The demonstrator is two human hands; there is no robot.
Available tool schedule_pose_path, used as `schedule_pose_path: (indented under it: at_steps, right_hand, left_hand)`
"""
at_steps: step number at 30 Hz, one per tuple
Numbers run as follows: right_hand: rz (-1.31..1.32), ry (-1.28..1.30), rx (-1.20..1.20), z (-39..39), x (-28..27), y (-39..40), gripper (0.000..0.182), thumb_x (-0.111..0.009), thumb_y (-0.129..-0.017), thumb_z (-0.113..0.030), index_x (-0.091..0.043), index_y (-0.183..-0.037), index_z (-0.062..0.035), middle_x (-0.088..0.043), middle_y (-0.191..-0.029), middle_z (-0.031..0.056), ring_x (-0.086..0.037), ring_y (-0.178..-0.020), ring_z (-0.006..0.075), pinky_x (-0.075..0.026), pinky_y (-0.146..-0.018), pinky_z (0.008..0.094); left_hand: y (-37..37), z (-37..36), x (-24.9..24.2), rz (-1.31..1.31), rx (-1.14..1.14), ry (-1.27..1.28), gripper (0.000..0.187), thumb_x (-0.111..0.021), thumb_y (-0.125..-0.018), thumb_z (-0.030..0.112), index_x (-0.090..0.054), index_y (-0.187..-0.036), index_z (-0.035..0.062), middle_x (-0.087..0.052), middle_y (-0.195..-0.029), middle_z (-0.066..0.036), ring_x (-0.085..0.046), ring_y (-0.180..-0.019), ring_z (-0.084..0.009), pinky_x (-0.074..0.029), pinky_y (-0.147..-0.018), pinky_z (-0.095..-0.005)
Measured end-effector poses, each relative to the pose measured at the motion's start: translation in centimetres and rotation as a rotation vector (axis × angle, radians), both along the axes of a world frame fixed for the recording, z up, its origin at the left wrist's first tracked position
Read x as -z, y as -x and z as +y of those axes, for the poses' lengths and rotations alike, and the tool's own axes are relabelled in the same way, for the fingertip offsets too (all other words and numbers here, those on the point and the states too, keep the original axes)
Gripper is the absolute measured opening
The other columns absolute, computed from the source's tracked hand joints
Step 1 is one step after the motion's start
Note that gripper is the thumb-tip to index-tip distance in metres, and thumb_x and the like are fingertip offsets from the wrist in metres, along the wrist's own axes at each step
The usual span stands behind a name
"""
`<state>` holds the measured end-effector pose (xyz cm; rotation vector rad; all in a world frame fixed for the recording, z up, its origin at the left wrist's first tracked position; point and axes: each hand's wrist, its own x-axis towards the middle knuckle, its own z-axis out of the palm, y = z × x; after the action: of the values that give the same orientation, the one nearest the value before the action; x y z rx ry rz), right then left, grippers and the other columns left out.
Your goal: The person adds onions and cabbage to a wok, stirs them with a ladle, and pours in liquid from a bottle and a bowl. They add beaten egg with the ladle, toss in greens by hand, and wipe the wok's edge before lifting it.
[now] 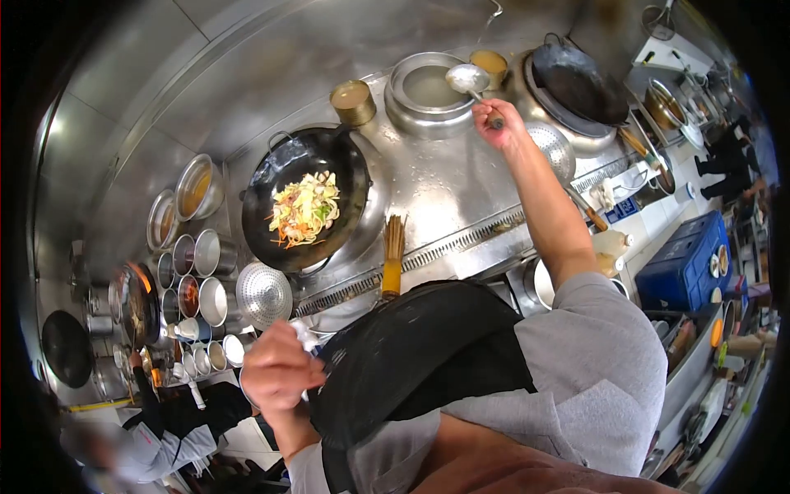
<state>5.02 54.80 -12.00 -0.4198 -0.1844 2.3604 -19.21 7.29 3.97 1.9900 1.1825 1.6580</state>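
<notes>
My right hand [499, 125] is wrapped round the handle of a metal ladle [467, 78], stretched out toward the back of the steel range. The ladle's bowl is raised by the right rim of a round metal pot [397, 97] of cloudy liquid. My left hand [280, 368] is curled closed low in front of me, left of my black apron. Something white [305, 336] shows beside its fingers; I cannot tell what they hold. Ahead to the left, a black wok [262, 235] holds shredded vegetables [304, 208], yellowish with orange and green bits.
A bamboo brush [392, 259] stands at the range's front edge. Perforated strainers [263, 296] lie left and right. A second wok [580, 82] is at back right. Seasoning pots [216, 251] crowd the left side. Another person [177, 449] works at lower left; a blue bin [679, 263] stands right.
</notes>
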Motion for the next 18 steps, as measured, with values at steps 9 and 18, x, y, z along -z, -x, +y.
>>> schedule_pose_path:
  at_steps: [9,18]
  right_hand:
    - [0.038,0.048,0.053,-0.4,-0.6,1.7,0.012,-0.044,-0.086,-0.003,-0.033,-0.09,-0.0011,-0.045,-0.072,0.0066,-0.05,-0.055,0.0132,-0.045,-0.052,0.0256]
    - [0.047,0.023,0.08,-0.3,-0.6,3.0,0.007,-0.043,-0.085,-0.001,-0.037,-0.085,0.0003,-0.044,-0.07,0.005,-0.05,-0.056,0.0123,-0.045,-0.053,0.0255]
  left_hand:
    - [-0.3,-3.9,1.1,-0.016,0.149,0.277,0.012,-0.074,-0.057,0.01,-0.073,-0.068,0.0065,-0.065,-0.072,-0.005,-0.058,-0.063,-0.0185,-0.039,-0.058,-0.0322]
    - [3.8,-7.1,10.5,-0.361,-0.382,0.839,0.032,-0.07,-0.078,0.007,-0.062,-0.108,-0.0017,-0.065,-0.098,-0.01,-0.061,-0.09,-0.0199,-0.046,-0.084,-0.031]
